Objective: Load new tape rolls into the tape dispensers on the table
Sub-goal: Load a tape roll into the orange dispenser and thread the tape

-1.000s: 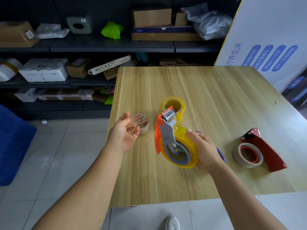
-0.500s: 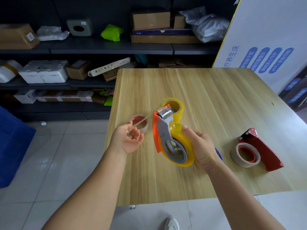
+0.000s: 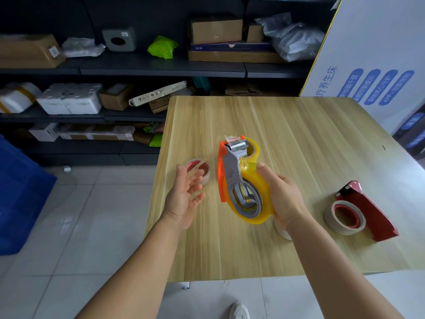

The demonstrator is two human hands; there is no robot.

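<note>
Tape, yellow and translucent (image 3: 259, 201), sits loaded in the orange and grey dispenser (image 3: 230, 178) that my right hand (image 3: 284, 196) grips from the side, raised above the desk (image 3: 299, 139). My left hand (image 3: 184, 196) hangs open beside it, palm up, fingers loosely spread; whether the clear strip reaching from the dispenser's roller touches them I cannot tell. Just beyond that hand a red-cored roll (image 3: 199, 169) lies flat. Another yellow roll (image 3: 253, 146) stands behind the dispenser's head. Near the desk's right side a red dispenser (image 3: 368, 210) lies with a beige roll (image 3: 345, 217) touching it.
</note>
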